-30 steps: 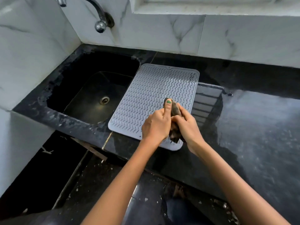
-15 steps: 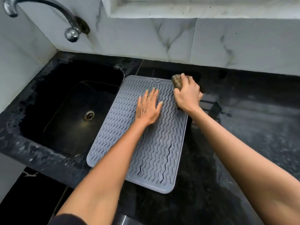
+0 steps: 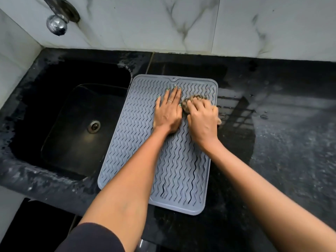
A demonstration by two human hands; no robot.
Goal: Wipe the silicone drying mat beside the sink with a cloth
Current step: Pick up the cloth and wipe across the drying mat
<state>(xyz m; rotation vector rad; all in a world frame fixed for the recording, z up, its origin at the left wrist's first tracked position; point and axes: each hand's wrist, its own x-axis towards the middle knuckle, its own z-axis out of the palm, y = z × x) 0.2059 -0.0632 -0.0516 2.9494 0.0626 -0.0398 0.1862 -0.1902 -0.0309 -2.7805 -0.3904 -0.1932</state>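
A grey silicone drying mat [image 3: 138,142] with wavy ridges lies on the black counter just right of the sink. My left hand [image 3: 168,111] rests flat on the mat's upper middle, fingers spread, holding nothing. My right hand [image 3: 202,120] is closed over a bunched brownish cloth [image 3: 190,101] and presses it onto the mat near its upper right edge. Most of the cloth is hidden under my fingers.
A black sink [image 3: 78,124] with a metal drain [image 3: 94,126] lies left of the mat. A chrome tap [image 3: 56,22] projects from the marble wall [image 3: 181,24] above it. The wet black counter [image 3: 281,133] stretches to the right.
My right hand has drawn the cloth from the mat's far right corner back toward me. My left hand went from gripping the cloth to lying flat on the mat. The view has shifted closer.
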